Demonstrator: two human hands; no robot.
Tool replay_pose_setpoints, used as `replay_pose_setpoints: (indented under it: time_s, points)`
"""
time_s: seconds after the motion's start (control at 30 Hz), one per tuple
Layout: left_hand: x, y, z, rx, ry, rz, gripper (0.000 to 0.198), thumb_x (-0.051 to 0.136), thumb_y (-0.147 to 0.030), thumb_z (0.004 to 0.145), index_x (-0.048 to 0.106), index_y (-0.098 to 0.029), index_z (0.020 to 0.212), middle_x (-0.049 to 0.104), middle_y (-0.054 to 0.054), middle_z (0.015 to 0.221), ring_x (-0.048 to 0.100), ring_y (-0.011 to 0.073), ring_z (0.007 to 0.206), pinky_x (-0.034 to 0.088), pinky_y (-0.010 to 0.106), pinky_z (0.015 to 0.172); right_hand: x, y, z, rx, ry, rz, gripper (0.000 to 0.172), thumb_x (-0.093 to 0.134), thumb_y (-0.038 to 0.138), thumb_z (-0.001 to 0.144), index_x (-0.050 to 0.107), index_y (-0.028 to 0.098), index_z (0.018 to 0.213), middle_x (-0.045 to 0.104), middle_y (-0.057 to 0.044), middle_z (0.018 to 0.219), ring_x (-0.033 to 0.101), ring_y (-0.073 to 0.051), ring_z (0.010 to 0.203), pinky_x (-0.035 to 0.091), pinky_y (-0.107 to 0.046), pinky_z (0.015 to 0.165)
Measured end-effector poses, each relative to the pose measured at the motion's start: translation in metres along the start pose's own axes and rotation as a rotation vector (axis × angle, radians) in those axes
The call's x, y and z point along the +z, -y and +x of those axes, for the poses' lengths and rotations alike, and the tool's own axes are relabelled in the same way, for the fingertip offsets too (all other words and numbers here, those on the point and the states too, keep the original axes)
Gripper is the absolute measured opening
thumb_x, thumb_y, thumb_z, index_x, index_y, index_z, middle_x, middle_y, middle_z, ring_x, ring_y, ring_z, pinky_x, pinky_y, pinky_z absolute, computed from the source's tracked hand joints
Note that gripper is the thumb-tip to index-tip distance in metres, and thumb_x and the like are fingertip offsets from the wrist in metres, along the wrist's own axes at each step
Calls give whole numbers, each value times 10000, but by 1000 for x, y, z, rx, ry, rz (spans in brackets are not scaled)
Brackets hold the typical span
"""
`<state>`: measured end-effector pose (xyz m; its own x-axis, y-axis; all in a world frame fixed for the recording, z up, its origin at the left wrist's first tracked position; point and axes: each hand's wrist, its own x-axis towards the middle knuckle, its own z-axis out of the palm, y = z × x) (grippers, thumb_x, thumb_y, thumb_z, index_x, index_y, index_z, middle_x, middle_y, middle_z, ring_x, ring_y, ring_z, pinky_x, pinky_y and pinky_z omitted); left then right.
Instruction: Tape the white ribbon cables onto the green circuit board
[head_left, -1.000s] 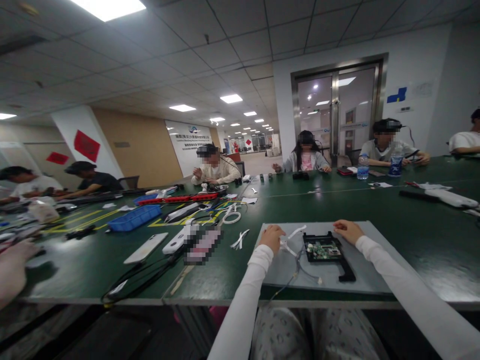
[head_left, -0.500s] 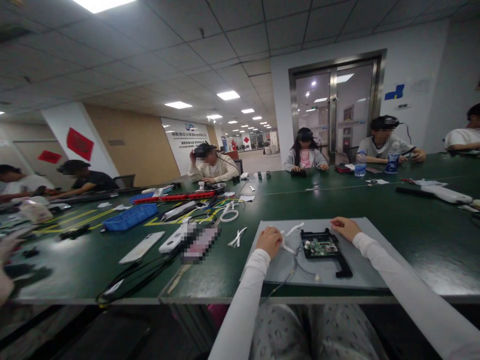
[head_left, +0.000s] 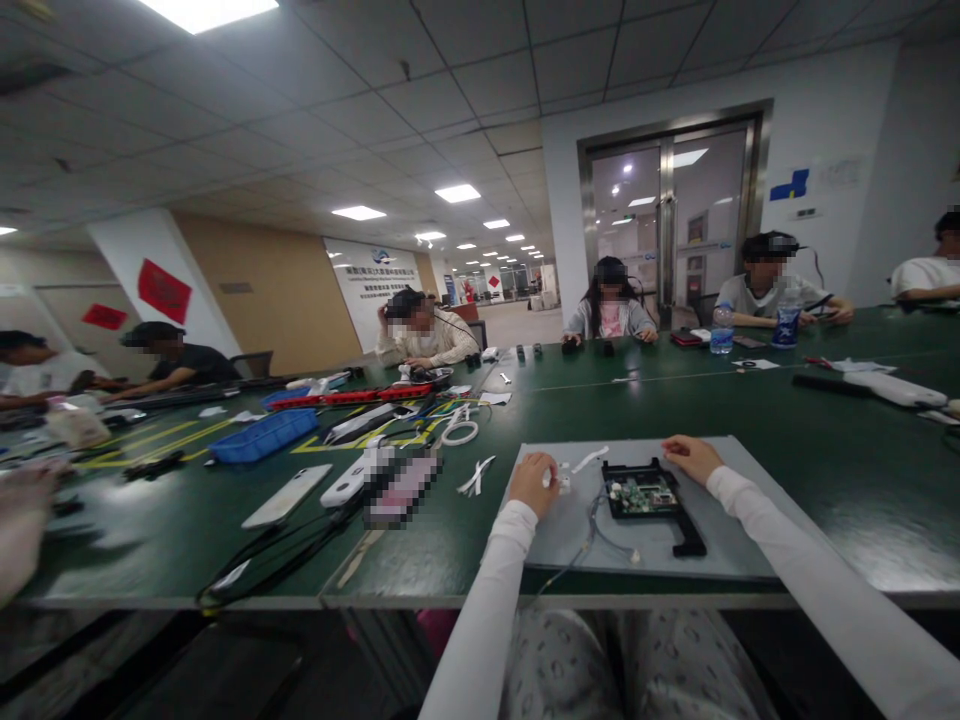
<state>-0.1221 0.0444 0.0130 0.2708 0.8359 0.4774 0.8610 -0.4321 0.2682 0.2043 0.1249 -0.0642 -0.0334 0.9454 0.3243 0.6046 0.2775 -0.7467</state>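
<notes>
On a grey mat (head_left: 742, 545) at the near table edge lies a black housing (head_left: 651, 500) with a green circuit board inside, thin wires trailing from its left side. My left hand (head_left: 534, 482) rests on the mat left of the housing, fingers curled around a small white part at the wire end. My right hand (head_left: 691, 457) sits at the housing's far right corner, fingers bent, touching its rim. A white strip (head_left: 589, 459) lies on the mat between my hands.
The long green table (head_left: 862, 470) carries phones (head_left: 287, 496), a blue tray (head_left: 264, 435), a red bar, cables and white ties (head_left: 478, 476) to my left. Several people sit around the far side. Another person's hand (head_left: 22, 530) shows at the far left edge.
My left hand has shifted slightly left and closed around the small white part. The right hand has stayed at the housing's corner. The view has tilted a little.
</notes>
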Motion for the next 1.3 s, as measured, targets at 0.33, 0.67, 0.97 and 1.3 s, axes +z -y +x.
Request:
replay_pose_setpoints:
  time_s: [0.33,0.67,0.97,1.3]
  points:
    - [10,33,10,-306,-220,-549,158,503,-227,704,527,-152,841,603,15,790,565,111,745,448,224,658,2,0,0,-7,6,8,234,534,249,646,603,162,852,644,-44,782,589,-149,744,446,-276,729]
    - [17,33,4,-236,-19,-199,377,492,-9,624,553,-204,941,619,-10,830,561,107,809,425,257,791,3,-3,1,-12,-2,15,222,542,235,643,609,180,847,646,-36,797,590,-151,752,450,-285,737]
    - [16,31,1,-182,86,-30,476,484,-1,624,527,-192,1058,596,35,987,497,181,980,364,343,890,3,-1,0,-10,9,10,227,536,230,642,607,179,852,644,-35,808,587,-147,763,445,-278,745]
    - [23,-9,23,-37,123,40,378,473,-80,690,532,-213,1039,555,23,1076,436,176,1054,330,331,920,5,2,0,-1,3,41,214,529,219,634,609,184,830,642,-24,774,588,-141,745,450,-269,730]
